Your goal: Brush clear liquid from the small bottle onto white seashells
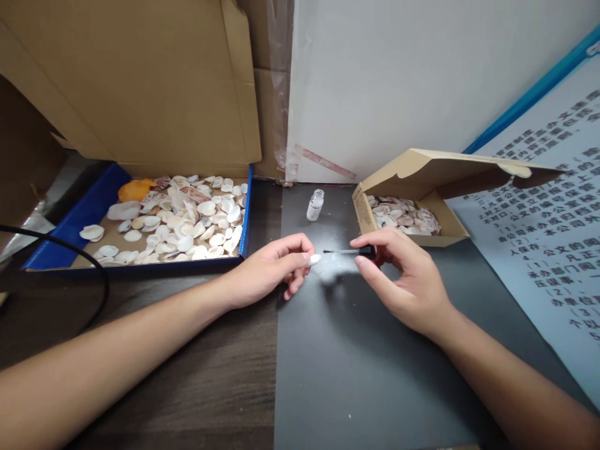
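Note:
Between the thumb and fingers of my left hand (276,265) is a small white seashell (314,259), held above the dark grey mat. My right hand (405,275) pinches the black cap of an applicator brush (365,252). The brush's thin stem points left, and its dark tip is close to the shell; I cannot tell if they touch. Behind both hands stands an uncapped small clear bottle (315,206) with a printed label, upright on the mat.
On the left, a blue-edged cardboard box (246,215) lies open, full of loose shells. A smaller open cardboard box (452,219) with more shells is at the right. A black cable (100,269) curves over the left side. A printed sheet (553,206) covers the right.

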A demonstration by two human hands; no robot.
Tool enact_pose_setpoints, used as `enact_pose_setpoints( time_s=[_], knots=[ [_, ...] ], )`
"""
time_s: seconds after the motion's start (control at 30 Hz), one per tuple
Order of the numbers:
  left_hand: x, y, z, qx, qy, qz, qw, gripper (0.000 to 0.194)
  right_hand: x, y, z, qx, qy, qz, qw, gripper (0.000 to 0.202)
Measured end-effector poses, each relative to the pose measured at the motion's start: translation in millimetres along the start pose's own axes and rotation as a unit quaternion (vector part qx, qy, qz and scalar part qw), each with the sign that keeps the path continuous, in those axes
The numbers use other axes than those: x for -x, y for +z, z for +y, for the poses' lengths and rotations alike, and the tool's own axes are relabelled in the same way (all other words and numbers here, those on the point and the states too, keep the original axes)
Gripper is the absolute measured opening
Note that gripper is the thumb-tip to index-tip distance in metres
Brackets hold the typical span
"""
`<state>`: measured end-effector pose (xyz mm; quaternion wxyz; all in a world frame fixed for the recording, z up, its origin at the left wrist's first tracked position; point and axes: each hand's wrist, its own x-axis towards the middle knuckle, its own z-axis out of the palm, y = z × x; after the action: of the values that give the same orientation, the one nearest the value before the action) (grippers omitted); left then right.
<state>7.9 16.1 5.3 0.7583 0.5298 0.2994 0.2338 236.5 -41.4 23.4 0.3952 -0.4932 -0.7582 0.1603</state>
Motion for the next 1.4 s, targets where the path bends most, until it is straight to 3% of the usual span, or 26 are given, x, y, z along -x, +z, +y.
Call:
enact_pose_setpoints(
  time_s=[0.1,0.23,0.4,0.6,0.77,0.93,1.07,1.23,1.4],
  knots=[
    [0.0,0.1,-0.2,0.000,0.001,0.000,1.000,0.018,0.4,-0.3,-0.2,-0.018,-0.003,0.010,1.000,0.016],
    [-0.2,-0.7,-1.7,-0.007,0.008,-0.005,1.000,0.020,0.8,0.8,-0.3,-0.029,-0.017,-0.021,0.999,0.018],
    [-0.7,-2.0,-3.5,-0.015,0.006,-0.006,1.000,0.022,-0.1,1.3,1.1,-0.021,-0.001,0.010,1.000,0.015],
    [-1.0,-2.6,-4.0,-0.008,0.012,-0.008,1.000,0.022,0.3,1.7,-0.2,-0.033,-0.025,-0.026,0.999,0.017],
    [-1.1,-1.3,-3.7,-0.006,0.010,-0.006,1.000,0.021,0.5,0.7,0.0,-0.028,-0.009,0.003,1.000,0.015],
    [-1.7,-1.5,-3.3,0.007,0.010,-0.005,1.000,0.019,0.2,1.5,-0.3,-0.030,-0.024,-0.022,0.999,0.017],
    [-1.4,-0.8,-1.7,0.012,0.005,-0.002,1.000,0.018,-0.2,1.2,0.0,-0.016,-0.001,0.007,1.000,0.013],
    [-1.2,-0.8,-1.2,0.016,0.002,0.000,1.000,0.016,-0.7,0.8,0.0,-0.022,-0.018,-0.014,1.000,0.016],
    [-0.9,0.0,-1.3,0.014,-0.005,0.008,1.000,0.017,-0.9,0.3,-0.1,-0.019,-0.001,0.013,1.000,0.015]
  ],
)
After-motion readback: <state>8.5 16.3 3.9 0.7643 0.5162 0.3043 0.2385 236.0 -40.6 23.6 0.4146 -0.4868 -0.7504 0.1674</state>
